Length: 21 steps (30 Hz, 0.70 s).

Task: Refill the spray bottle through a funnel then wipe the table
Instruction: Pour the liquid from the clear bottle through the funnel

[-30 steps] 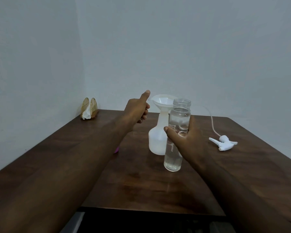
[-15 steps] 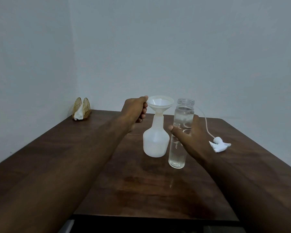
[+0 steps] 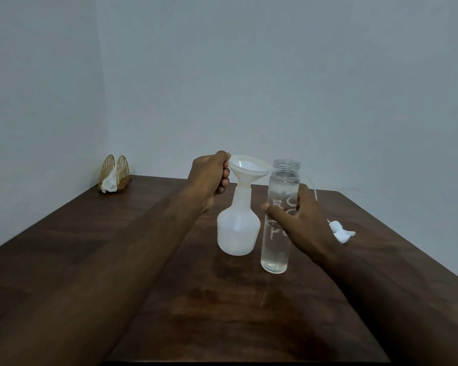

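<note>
Spray bottle (image 3: 238, 231) stands upright on the tabletop (image 3: 169, 299), funnel (image 3: 249, 170) seated in its neck. I note my left hand (image 3: 209, 178) apparently pinching the funnel rim; my right hand (image 3: 299, 228) grips the clear water bottle (image 3: 275, 252) just beside.

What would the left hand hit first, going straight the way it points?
The white plastic funnel seated in the translucent white spray bottle: the left hand appears to pinch its rim, so contact is immediate.
</note>
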{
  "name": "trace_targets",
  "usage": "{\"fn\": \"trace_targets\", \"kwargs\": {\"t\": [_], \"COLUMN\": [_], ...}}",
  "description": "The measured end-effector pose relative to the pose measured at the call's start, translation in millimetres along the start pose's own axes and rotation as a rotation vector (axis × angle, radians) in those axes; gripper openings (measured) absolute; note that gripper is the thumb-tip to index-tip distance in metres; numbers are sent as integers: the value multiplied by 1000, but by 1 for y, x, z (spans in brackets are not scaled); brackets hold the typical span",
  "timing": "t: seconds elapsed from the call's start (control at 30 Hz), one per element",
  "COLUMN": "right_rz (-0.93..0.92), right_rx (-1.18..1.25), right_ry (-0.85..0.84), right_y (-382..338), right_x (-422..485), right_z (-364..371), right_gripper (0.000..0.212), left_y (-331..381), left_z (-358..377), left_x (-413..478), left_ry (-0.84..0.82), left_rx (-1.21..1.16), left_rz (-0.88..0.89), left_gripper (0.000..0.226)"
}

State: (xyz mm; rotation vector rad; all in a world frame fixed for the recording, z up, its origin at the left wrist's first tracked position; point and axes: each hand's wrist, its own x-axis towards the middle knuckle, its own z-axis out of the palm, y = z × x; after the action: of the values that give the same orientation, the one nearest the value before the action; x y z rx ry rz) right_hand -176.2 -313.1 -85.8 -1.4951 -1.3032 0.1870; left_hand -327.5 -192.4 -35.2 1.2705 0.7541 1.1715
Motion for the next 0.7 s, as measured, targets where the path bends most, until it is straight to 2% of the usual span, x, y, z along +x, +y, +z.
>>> {"fn": "trace_targets", "kwargs": {"t": [0.17,0.7], "right_rz": [-17,-40], "right_rx": [-133,-519], "right_ry": [-15,-101], "right_y": [7,-3], "right_x": [13,45], "right_z": [-11,-43], "right_gripper": [37,36], "left_y": [-3,-10], "left_z": [-1,-5], "left_x": [6,16], "left_ry": [-9,-22], "left_rx": [-6,-90], "left_rz": [34,70], "left_gripper": [29,31]}}
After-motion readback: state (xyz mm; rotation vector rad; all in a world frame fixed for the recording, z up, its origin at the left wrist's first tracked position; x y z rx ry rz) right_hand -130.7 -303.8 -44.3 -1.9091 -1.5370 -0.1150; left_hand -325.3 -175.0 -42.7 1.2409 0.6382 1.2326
